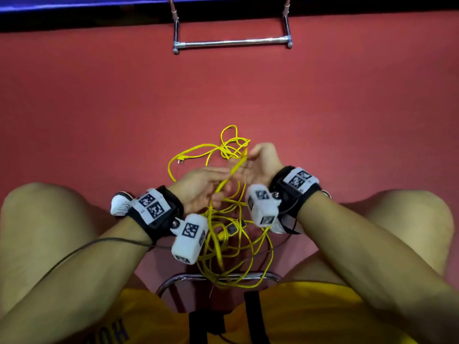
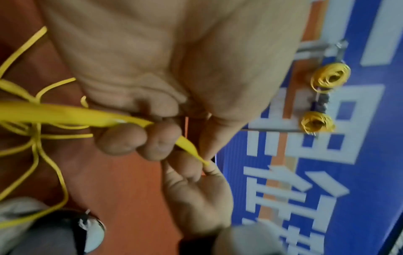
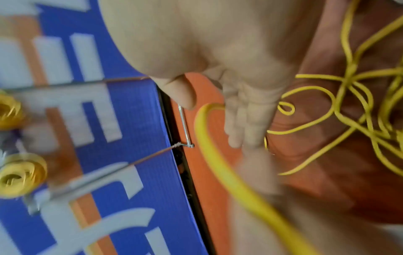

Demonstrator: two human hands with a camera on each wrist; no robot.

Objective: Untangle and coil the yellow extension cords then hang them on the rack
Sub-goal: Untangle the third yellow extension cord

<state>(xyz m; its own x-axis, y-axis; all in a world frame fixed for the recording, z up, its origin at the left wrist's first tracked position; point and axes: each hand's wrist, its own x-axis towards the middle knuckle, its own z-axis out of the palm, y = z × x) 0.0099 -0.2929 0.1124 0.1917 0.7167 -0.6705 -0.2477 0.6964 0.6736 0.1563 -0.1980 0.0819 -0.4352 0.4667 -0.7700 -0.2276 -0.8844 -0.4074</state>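
A tangle of yellow extension cord (image 1: 223, 234) lies on the red floor between my knees, with more loops (image 1: 232, 142) ahead of my hands and a loose plug (image 1: 180, 161) to the left. My left hand (image 1: 206, 184) has its fingers (image 2: 139, 141) curled round a taut strand (image 2: 72, 114). That strand runs up to my right hand (image 1: 260, 157), which pinches it; the cord (image 3: 209, 138) bends away below the right fingers (image 3: 246, 120). Two coiled yellow cords (image 2: 330, 77) (image 2: 317, 123) hang on a rack against the blue wall. A metal rack bar (image 1: 233, 42) stands straight ahead.
I sit on a chair with a chrome frame (image 1: 218, 276), a knee on either side of the tangle. My shoes (image 1: 120, 202) rest on the floor beside the cords. Open red floor (image 1: 323, 108) stretches between my hands and the rack. A blue banner (image 3: 135, 120) covers the wall.
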